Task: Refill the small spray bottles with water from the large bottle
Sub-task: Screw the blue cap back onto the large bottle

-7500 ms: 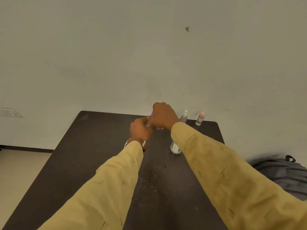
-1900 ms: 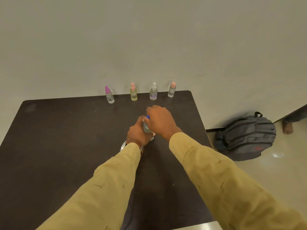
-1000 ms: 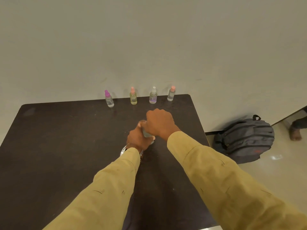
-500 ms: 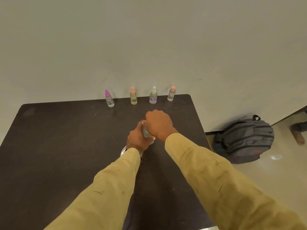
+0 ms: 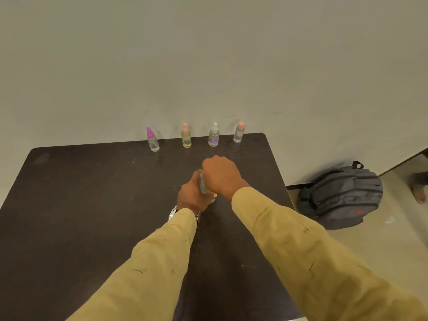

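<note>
left hand (image 5: 193,197) grips large bottle (image 5: 203,187) | right hand (image 5: 221,176) clamped over its top | writing too small to read

One view: head-worn, wide-angle. Looks forward and down across the worktop (image 5: 92,205) toward the wall (image 5: 208,54). Sleeves (image 5: 312,262) enter from the bottom edge; left hand (image 5: 193,198) and right hand (image 5: 221,174) meet on a bottle (image 5: 203,187) mid-frame, close in. Spray bottles (image 5: 186,140) at the far edge, upper centre. Floor (image 5: 382,251) and backpack (image 5: 340,198) at right
</note>
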